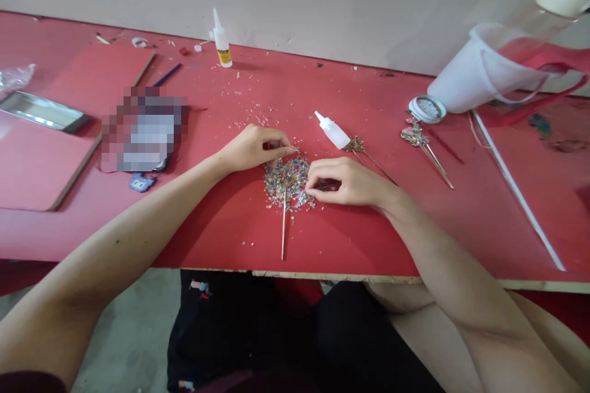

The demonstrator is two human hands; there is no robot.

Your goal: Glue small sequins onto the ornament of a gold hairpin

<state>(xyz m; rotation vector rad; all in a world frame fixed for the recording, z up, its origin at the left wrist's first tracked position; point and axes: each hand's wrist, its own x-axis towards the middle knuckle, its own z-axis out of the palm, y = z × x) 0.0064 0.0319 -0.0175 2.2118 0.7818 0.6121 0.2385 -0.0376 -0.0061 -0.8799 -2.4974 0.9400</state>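
A heap of small glittering, many-coloured chips (275, 189) lies on the red table in front of me. A gold-coloured hairpin stick (283, 230) points toward me from the heap; its head is buried among the chips. My left hand (255, 148) is at the heap's upper left, thumb and fingertips pinched together. At the right edge my right hand (346, 180) is closed in a similar pinch. What either pinch holds is too small to tell. Just beyond my right hand, a white glue bottle (335, 131) leans on the openwork head of another hairpin (356, 145).
A second glue bottle (222, 43) stands near the wall. On the right are a decorated hairpin (417, 136), a small round container (428, 108), a tipped white bucket (482, 70) and a long white strip (519, 190). To the left lie a pixelated object (150, 135), a metal tray (76, 124) and boards (41, 172).
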